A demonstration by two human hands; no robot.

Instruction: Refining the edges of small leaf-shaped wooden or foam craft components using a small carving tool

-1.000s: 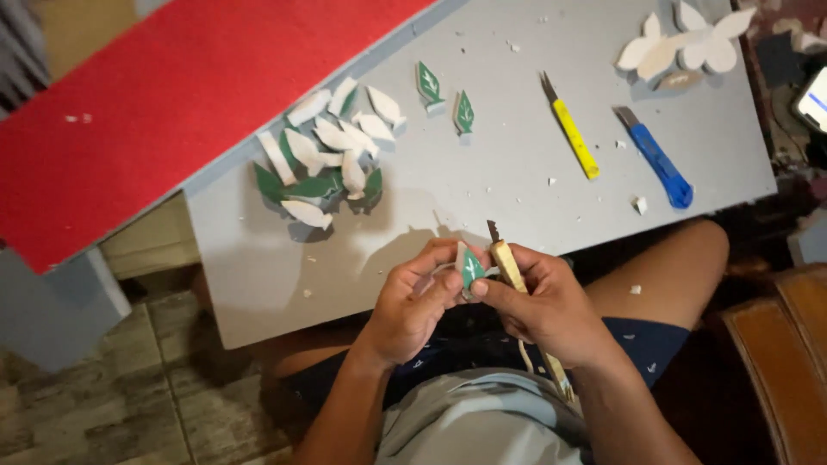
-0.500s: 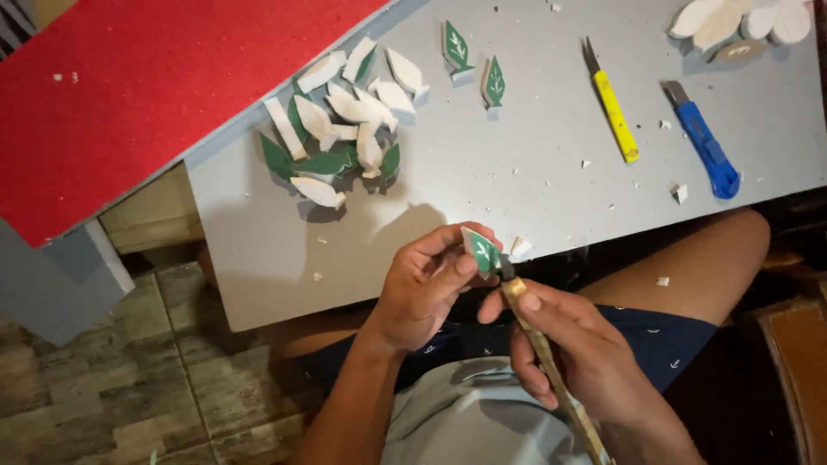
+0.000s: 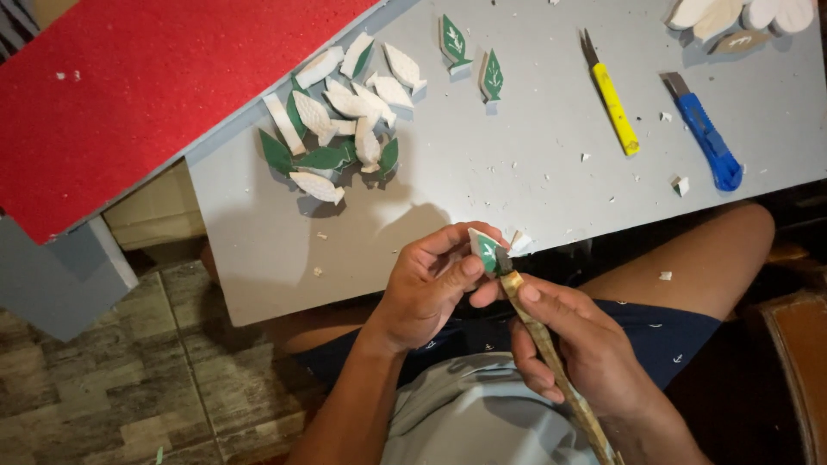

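Carving a small green leaf piece over the lap.

The left hand [image 3: 426, 288] has its fingers clamped on the leaf piece [image 3: 484, 251]; the right hand [image 3: 573, 344] has its fingers closed around a wooden-handled knife [image 3: 543, 344], tip touching the leaf. Beyond, the grey tabletop [image 3: 482, 181] carries a leaf pile [image 3: 340, 129], a yellow cutter [image 3: 613, 108] and a blue cutter [image 3: 706, 133].

Grey table [image 3: 482, 185]: leaf cutouts [image 3: 338, 129], yellow cutter [image 3: 613, 105], blue cutter [image 3: 706, 134], red sheet [image 3: 146, 86].
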